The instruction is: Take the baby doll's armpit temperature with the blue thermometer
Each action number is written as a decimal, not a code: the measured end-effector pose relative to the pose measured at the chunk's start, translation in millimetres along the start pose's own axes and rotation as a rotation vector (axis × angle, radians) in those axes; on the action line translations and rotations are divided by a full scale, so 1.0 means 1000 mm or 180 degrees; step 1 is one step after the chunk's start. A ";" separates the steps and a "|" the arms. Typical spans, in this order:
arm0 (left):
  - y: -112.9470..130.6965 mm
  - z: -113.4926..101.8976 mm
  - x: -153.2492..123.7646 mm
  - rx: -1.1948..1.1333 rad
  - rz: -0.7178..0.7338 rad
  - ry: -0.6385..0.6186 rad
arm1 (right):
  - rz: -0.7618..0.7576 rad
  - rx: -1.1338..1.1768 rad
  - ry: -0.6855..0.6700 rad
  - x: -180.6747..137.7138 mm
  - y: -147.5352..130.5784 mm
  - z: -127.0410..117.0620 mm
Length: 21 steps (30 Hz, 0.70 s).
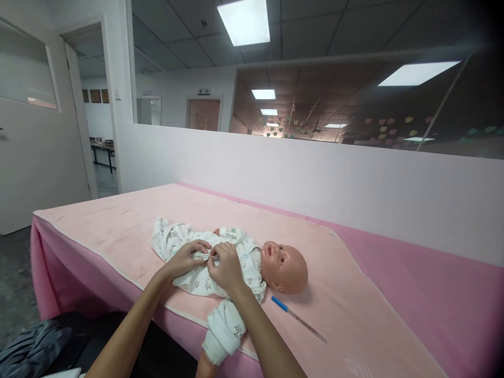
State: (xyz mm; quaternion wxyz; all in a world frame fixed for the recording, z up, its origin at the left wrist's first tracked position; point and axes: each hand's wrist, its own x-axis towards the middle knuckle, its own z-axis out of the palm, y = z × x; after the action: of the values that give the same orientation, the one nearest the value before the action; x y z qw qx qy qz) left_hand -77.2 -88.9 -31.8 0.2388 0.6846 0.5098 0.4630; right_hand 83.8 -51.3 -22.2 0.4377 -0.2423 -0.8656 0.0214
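Observation:
A baby doll point(287, 273) lies on its back, head to the right, dressed in a white romper point(200, 283) with small animal prints. My left hand point(187, 258) rests over the doll's belly, fingertips pinched on the romper's front edge. Close beside it, my right hand point(225, 266) pinches the same opening from the chest side. What lies right between the fingertips is too small to make out. A bunched-up sleeve point(226, 325) covers the doll's near arm, which reaches past the table's front edge.
A pen point(297, 317) with a blue cap lies near the doll's head. Under everything is a peach mat point(366, 325) on a pink-covered table point(452, 273). Behind stands a white wall point(315, 178) with a window. Dark cloth point(31, 346) lies at lower left, near an open door point(35, 136).

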 end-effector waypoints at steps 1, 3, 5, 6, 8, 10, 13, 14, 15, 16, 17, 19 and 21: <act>0.000 0.000 0.000 -0.0050 0.0005 0.0026 | 0.0002 0.0019 -0.0006 0.000 0.000 0.000; 0.000 0.000 0.001 -0.0137 0.0010 0.0076 | 0.0003 0.0048 -0.0034 0.000 -0.001 -0.001; 0.000 0.000 0.001 -0.0218 0.0002 0.0102 | 0.0018 0.0070 -0.0053 -0.001 -0.001 -0.001; 0.001 0.000 0.001 -0.0255 -0.0004 0.0095 | 0.0024 0.0077 -0.0065 -0.001 0.000 -0.001; 0.003 -0.002 0.000 -0.0313 -0.0008 0.0041 | 0.0030 0.0058 -0.0091 0.000 0.001 0.000; 0.005 -0.004 -0.002 -0.0374 -0.0021 -0.0048 | 0.0062 -0.0015 -0.0087 0.000 0.002 0.001; 0.006 -0.008 -0.005 -0.0621 -0.0051 -0.0070 | 0.0137 -0.0132 -0.0035 0.001 0.003 0.003; 0.005 -0.008 -0.006 -0.0702 -0.0064 -0.0024 | 0.0152 -0.0140 -0.0024 0.001 0.003 0.003; 0.005 -0.008 -0.006 -0.0730 -0.0075 0.0023 | 0.0159 -0.0133 -0.0023 0.001 0.003 0.004; 0.004 -0.007 -0.007 -0.0688 -0.0083 0.0068 | 0.0168 -0.0118 -0.0023 0.000 0.003 0.004; 0.004 -0.005 -0.007 -0.0581 -0.0092 0.0108 | 0.0183 -0.0101 -0.0022 0.000 0.003 0.004; 0.003 -0.001 -0.006 -0.0298 -0.0097 0.0165 | 0.0229 -0.0085 -0.0022 0.000 0.002 0.004; 0.002 0.002 -0.004 -0.0111 -0.0092 0.0228 | 0.0265 -0.0089 -0.0025 -0.001 0.002 0.004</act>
State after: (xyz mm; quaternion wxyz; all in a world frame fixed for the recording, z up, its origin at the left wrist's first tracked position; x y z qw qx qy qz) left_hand -75.1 -92.7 -32.8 0.2389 0.6559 0.5197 0.4926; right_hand 81.9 -49.1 -26.0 0.4297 -0.2841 -0.8566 0.0284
